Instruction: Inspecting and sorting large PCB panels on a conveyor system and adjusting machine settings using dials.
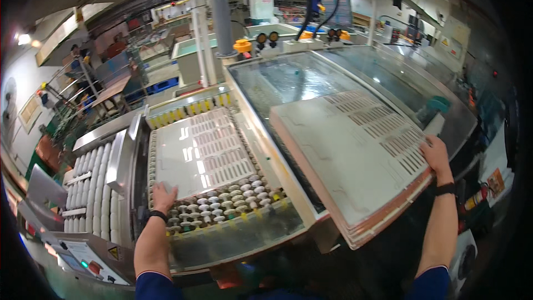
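Note:
A thin pale panel (pixel 183 158) with rows of slots lies flat on the white roller wheels (pixel 239 203) of a conveyor. My left hand (pixel 163 196) is at its near left corner, fingers apart and touching the edge, gripping nothing. To the right, a thick stack of similar slotted panels (pixel 333 150) with copper-coloured edges rests aslant on a clear cover (pixel 266 80). My right hand (pixel 436 154) is closed over the right edge of the top panel, fingertips on its upper face. The thumb is mostly hidden.
Left of the conveyor stands a bank of white rollers (pixel 91 189) beside a control box (pixel 83 261). A grey pipe (pixel 222 11) rises behind. A teal object (pixel 438 104) lies on the far cover. Another person (pixel 315 0) stands in the background.

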The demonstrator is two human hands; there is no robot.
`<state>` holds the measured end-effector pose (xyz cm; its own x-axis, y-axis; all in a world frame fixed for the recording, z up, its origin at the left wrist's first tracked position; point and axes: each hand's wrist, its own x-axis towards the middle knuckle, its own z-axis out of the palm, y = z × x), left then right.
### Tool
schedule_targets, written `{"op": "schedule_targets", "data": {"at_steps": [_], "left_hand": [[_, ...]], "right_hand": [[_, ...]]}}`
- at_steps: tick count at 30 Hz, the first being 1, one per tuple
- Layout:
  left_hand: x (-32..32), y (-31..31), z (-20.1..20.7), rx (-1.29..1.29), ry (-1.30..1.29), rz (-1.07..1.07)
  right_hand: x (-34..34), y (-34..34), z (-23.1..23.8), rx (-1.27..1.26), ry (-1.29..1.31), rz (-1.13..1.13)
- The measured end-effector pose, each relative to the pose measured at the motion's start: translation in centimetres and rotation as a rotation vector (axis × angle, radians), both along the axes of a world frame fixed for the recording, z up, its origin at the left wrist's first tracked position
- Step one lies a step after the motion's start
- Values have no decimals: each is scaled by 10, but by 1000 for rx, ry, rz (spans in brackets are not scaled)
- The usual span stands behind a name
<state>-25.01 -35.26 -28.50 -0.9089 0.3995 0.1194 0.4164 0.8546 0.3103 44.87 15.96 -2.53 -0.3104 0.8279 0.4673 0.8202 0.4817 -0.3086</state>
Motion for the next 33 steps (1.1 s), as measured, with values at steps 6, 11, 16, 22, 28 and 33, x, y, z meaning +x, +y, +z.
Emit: {"op": "schedule_targets", "data": {"at_steps": [6,11,16,22,28,33], "left_hand": [[66,65,32,304,-26,-98],[263,143,144,835,-824,-532],[354,164,192,1098,-1361,-589],[376,176,213,1001,-1306,-486],[357,171,219,900,-1117,-455],[361,160,239,1164,-1156,-230]], "right_hand": [[-5,10,0,-30,-168,-26],[-6,-2,15,-61,-173,13],[-15,-27,22,-54,-246,43],[-10,-24,27,-42,-206,81],[5,10,12,-124,-35,92],[12,11,17,-119,-137,33]]}}
